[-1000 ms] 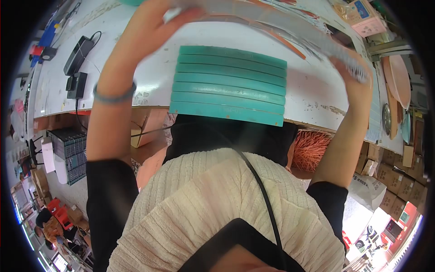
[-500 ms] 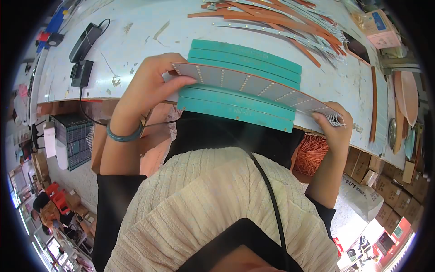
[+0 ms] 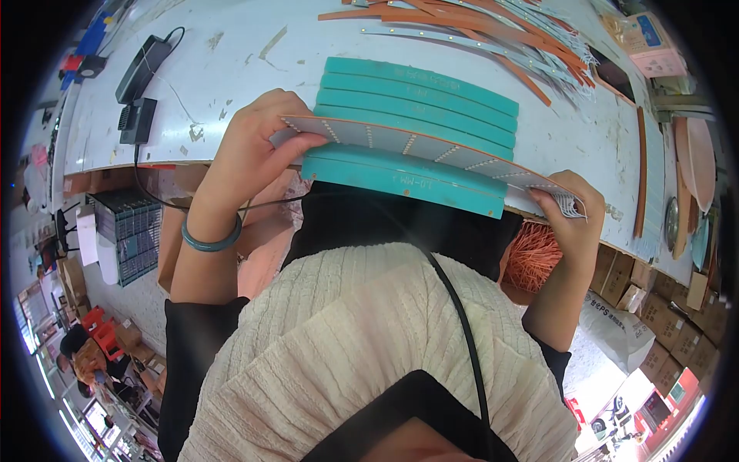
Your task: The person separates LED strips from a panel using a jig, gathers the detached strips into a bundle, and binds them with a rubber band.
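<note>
My left hand (image 3: pixel 265 146) pinches the left end of a thin LED strip panel (image 3: pixel 389 141), thumb on the near face and fingers behind. At its other end, my right hand (image 3: pixel 573 204) grips the panel where several white wires (image 3: pixel 568 205) hang out. The panel is tilted on edge, with rows of small pale LEDs on its grey face and an orange-brown upper edge. It spans a teal grooved block (image 3: pixel 419 92), which shows both behind and in front of it. Whether the lower edge sits in a groove is hidden.
Orange and white LED strips (image 3: pixel 477 35) lie heaped at the table's far right. A black power adapter (image 3: pixel 137 121) with a cable sits at the left. Below the table's front edge are a bundle of red wires (image 3: pixel 533 256) and a wire rack (image 3: pixel 135 235).
The panel has come slightly toward my body across the teal block, so more of the block shows behind it and less in front. Both hands keep their grip.
</note>
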### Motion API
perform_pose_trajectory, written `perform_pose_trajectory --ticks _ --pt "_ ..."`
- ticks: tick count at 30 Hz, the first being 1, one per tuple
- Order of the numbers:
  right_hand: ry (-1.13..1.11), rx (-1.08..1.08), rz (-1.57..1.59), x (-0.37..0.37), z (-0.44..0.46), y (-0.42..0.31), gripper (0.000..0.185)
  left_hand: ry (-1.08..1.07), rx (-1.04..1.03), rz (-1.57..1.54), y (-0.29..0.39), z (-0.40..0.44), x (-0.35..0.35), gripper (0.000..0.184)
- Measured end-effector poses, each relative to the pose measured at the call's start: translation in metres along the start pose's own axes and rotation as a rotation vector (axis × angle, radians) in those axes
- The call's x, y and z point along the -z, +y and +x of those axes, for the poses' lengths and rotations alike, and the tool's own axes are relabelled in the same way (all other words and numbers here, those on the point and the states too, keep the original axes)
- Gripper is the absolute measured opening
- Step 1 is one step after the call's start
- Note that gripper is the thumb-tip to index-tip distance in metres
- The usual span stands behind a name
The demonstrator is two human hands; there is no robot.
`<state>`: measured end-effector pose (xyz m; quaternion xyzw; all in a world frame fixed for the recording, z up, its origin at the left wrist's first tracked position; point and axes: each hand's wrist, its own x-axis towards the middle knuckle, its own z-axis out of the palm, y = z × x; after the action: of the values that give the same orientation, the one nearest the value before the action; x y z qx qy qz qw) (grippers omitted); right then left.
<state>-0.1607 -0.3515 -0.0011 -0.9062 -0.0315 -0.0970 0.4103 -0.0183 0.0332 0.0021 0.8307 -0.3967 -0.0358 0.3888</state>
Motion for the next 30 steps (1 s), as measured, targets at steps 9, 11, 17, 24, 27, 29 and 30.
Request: perform_pose_trajectory --ticks 9,11,17,24,27,29,30 --pt "-0.029 -0.043 -0.001 0.001 0.001 -0.007 0.014 0.163 -0.026 -0.054 -0.002 -0.011 -0.019 0.013" --pt "-0.036 -0.149 0.018 0.003 0.001 -0.011 0.013 0.187 -0.038 -0.041 -0.006 -0.011 -0.022 0.014" --pt "0.042 0.004 -0.03 -0.004 0.006 -0.004 0.013 0.127 -0.05 0.023 -0.007 -0.007 -0.015 0.013" --pt "-0.021 0.043 0.0 0.0 0.006 -0.003 0.016 0.05 -0.03 -0.065 -0.009 -0.004 -0.01 0.014" --pt "-0.027 0.047 0.027 -0.001 0.005 -0.006 0.016 0.044 -0.037 -0.065 -0.008 -0.006 -0.009 0.014" --pt "0.02 0.079 0.009 -0.004 0.005 -0.004 0.017 0.059 -0.063 -0.038 -0.009 -0.004 -0.01 0.014" --pt "0.02 0.05 -0.005 -0.004 0.006 -0.004 0.017 0.064 -0.072 -0.027 -0.011 -0.001 -0.01 0.014"
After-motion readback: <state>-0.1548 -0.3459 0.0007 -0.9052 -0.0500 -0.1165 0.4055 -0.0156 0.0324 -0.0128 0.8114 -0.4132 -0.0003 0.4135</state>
